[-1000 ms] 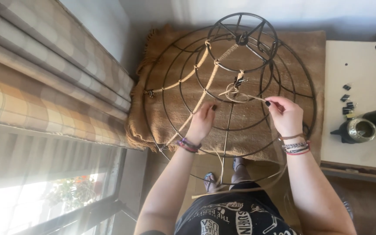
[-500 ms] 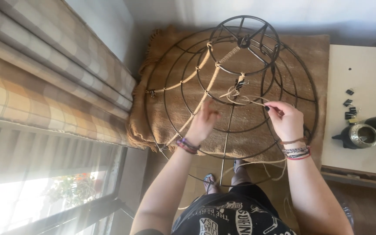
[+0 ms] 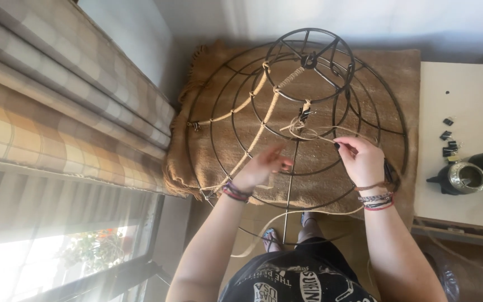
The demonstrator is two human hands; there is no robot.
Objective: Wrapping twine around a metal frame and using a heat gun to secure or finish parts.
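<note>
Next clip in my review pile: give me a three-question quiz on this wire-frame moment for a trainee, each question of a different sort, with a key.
1. True or false: the right hand pinches a strand of the tan cord that is tied to the dark wire frame.
2. What lies under the wire frame? A) a brown burlap cloth B) a glass sheet C) a blue towel
3. Fill in: the small black binder clips lie on the pale side table to the person's ____.

Key
1. True; the left hand is blurred beside a frame rib.
2. A
3. right
</note>
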